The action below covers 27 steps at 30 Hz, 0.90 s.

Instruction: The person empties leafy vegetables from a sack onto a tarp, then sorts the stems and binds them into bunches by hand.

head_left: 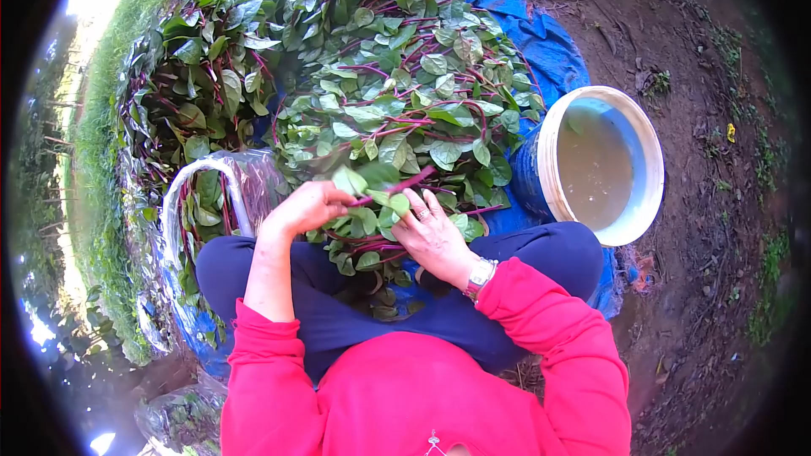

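Observation:
A leafy sprig (393,188) with a purple-red stem, like Malabar spinach, is held between my hands above my crossed legs. The fingers of my left hand (306,207) pinch it at its left end, where the leaves are slightly blurred. My right hand (432,235) has its fingers bent around the leaves and stem on the right side. A ring and a wristwatch are on that hand and wrist. Just beyond both hands spreads a large heap of the same leafy stems (414,93). More cut stems lie under the hands, between my knees.
A white-rimmed bucket (553,173) of murky water stands at the right, by my knee. At the left, a clear plastic bag (258,173) holds stems beside a second leafy pile (198,76). A blue tarp (549,46) lies beneath; bare soil (693,228) is farther right.

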Each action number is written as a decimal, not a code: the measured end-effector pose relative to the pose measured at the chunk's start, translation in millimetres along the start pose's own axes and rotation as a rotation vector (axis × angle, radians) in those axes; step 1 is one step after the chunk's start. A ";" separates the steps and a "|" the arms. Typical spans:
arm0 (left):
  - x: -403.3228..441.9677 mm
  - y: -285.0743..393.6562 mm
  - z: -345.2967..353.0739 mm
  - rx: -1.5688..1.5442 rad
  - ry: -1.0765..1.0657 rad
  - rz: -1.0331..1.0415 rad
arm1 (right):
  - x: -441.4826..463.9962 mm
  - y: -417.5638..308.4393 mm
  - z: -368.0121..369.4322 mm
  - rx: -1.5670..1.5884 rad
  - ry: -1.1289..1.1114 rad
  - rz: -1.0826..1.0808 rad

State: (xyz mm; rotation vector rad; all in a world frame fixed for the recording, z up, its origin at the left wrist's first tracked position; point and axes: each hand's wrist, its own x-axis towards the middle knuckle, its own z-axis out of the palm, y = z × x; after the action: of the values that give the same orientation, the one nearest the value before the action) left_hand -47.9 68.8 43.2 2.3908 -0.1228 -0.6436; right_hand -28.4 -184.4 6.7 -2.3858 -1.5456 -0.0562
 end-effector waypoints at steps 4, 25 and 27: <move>0.9 -11.7 4.6 -0.127 -0.342 -0.159 | -2.6 0.7 2.6 0.055 0.082 0.004; 126.8 13.3 142.5 0.530 0.096 -0.060 | -15.4 5.3 33.2 -0.137 -0.335 0.373; 131.5 0.7 160.1 0.640 0.181 -0.010 | -17.9 6.4 34.0 -0.165 -0.380 0.373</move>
State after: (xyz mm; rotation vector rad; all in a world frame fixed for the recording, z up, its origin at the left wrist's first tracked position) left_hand -9.3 -55.2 -118.2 3.0516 -0.2729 -0.4266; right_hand -34.5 -193.6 -30.6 -2.9077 -1.2439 0.3840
